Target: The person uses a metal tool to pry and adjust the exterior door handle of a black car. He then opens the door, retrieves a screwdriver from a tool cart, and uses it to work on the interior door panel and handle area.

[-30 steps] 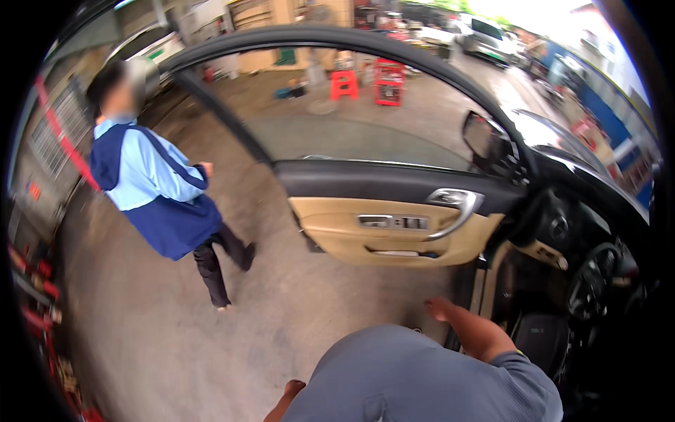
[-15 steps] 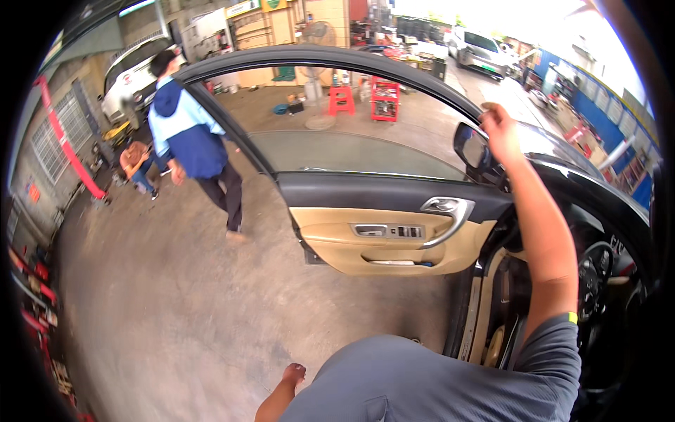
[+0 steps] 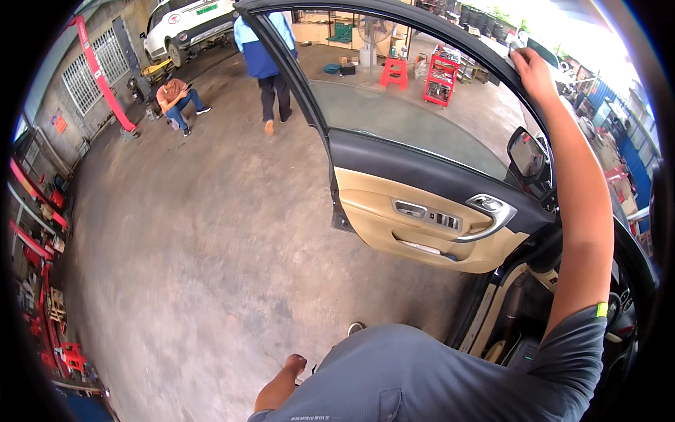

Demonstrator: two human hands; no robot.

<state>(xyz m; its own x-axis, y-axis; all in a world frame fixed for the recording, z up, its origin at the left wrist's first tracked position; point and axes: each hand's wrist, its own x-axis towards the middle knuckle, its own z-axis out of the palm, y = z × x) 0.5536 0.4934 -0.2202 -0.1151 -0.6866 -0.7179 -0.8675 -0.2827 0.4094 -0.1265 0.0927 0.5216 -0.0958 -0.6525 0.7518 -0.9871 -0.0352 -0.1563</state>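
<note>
A dark car door [image 3: 439, 158] with a beige and black inner panel stands wide open in front of me. My right hand [image 3: 532, 70] is raised to the upper front part of its window frame [image 3: 485, 53], the fingers bent over the frame's edge. Below that hand is the side mirror [image 3: 527, 152]. The inner door handle [image 3: 485, 202] and window switches [image 3: 445, 221] sit on the panel, untouched. Low at my left side hangs my left hand [image 3: 295, 363], away from the door. Its fingers are mostly hidden, and whether it holds anything does not show.
Right of me is the car's open doorway with its sill [image 3: 485, 320]. One person [image 3: 267, 53] in blue walks beyond the door; another [image 3: 177, 102] sits low near a red post [image 3: 102, 74]. A red stool [image 3: 394, 72], a red tool cart [image 3: 441, 76] and a white car [image 3: 190, 24] stand farther back.
My view has shifted, so the door sits farther right and at a slant. My right hand stays at the window frame. The person in blue has walked farther away, now partly behind the frame.
</note>
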